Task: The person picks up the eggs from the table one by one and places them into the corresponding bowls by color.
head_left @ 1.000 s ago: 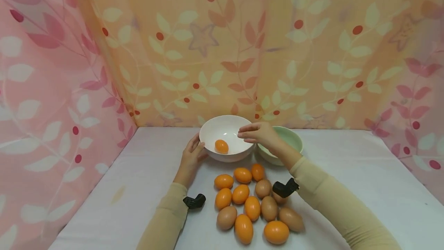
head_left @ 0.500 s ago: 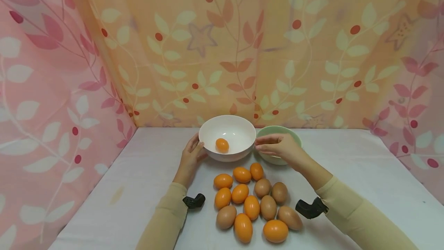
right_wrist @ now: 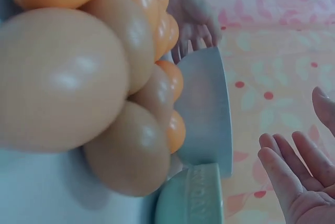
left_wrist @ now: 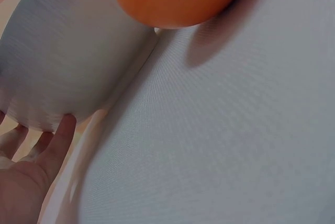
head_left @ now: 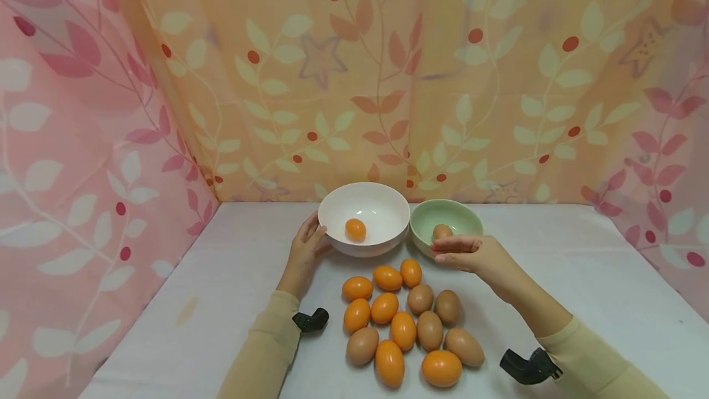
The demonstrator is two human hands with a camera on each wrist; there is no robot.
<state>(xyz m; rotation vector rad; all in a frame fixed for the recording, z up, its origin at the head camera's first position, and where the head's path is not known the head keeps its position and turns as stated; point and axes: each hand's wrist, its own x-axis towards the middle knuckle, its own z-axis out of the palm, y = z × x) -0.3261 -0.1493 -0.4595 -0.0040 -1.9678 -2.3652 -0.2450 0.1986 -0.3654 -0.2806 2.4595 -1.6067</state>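
Observation:
My left hand rests against the left side of the white bowl. In the left wrist view its fairly straight fingertips touch the bowl's outer wall. One orange egg lies inside this bowl. My right hand hovers at the front rim of the pale green bowl, holding nothing. Its fingers and thumb stand apart in the right wrist view. Just beyond those fingertips a brown egg lies in the green bowl, its lower part hidden.
In front of the bowls lies a group of several orange eggs and several brown eggs on a white tablecloth. The two bowls stand side by side. Behind them hangs a floral curtain.
My right hand has moved from over the white bowl rightward and back towards me, past the green bowl's front. The brown egg in the green bowl has come into view. The left hand stays put.

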